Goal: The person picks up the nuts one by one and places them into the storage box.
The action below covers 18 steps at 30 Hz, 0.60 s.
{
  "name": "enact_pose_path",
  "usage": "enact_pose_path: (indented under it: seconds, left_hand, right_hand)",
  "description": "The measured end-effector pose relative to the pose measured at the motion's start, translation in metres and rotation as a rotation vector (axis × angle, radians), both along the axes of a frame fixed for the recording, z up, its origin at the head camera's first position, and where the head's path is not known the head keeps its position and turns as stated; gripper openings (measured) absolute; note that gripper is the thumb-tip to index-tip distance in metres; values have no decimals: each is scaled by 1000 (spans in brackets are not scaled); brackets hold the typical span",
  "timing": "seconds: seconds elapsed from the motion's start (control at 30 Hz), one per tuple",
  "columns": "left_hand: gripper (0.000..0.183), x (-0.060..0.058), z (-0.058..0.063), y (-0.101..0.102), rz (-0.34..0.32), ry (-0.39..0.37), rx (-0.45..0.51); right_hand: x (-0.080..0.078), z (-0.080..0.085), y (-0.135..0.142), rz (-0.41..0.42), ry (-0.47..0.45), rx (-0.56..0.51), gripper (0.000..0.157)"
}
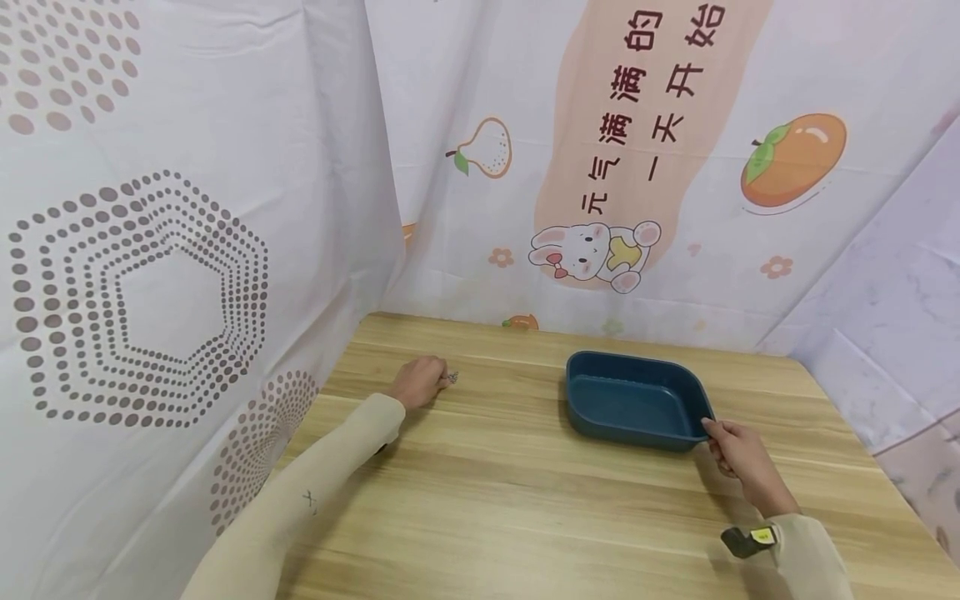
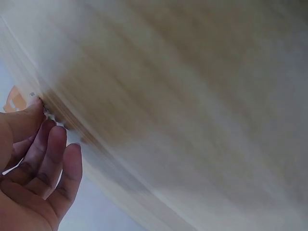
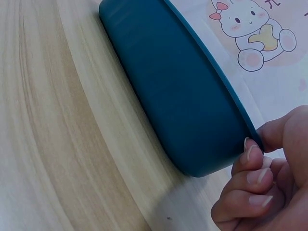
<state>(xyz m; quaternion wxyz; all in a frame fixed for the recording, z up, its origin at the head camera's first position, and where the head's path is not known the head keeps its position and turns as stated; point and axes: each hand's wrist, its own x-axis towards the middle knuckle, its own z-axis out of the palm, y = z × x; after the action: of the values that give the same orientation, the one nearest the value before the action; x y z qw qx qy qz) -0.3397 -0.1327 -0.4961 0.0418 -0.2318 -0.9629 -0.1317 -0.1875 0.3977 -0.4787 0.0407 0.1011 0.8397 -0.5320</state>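
Observation:
A dark teal rectangular dish [image 1: 637, 437] with rounded corners sits on the table in the head view, nothing inside it. My right hand [image 1: 742, 462] pinches its near right corner, thumb over the rim and curled fingers below; the right wrist view shows this grip at the rim of the dish [image 3: 178, 91]. Farther left, my left hand [image 1: 420, 382] is low over the wood, fingertips pinching a small grey speckled thing [image 1: 452, 377]. In the left wrist view the left hand [image 2: 41, 163] mostly hides it; I cannot tell what it is.
The wood-grain table [image 1: 487, 500] spreads between both arms. A white printed curtain [image 1: 465, 242] hangs at its back edge, another patterned curtain [image 1: 330, 250] along the left side. A black strap device [image 1: 742, 542] is on the right wrist.

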Motion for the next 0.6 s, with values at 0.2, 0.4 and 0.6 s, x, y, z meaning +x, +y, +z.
enact_pose_path:
  seconds: [0.2,0.4,0.6]
  left_hand:
    - [15,-2,6,0,17,-79,-16]
    - [16,-4,8,0,15,-124,-30]
    - [19,-2,8,0,16,-115,-20]
  right_hand:
    - [0,-1,2,-4,0,5,48]
    - [-1,-2,3,-4,3,3,51]
    - [-1,-1,2,-10,-2,-3,49]
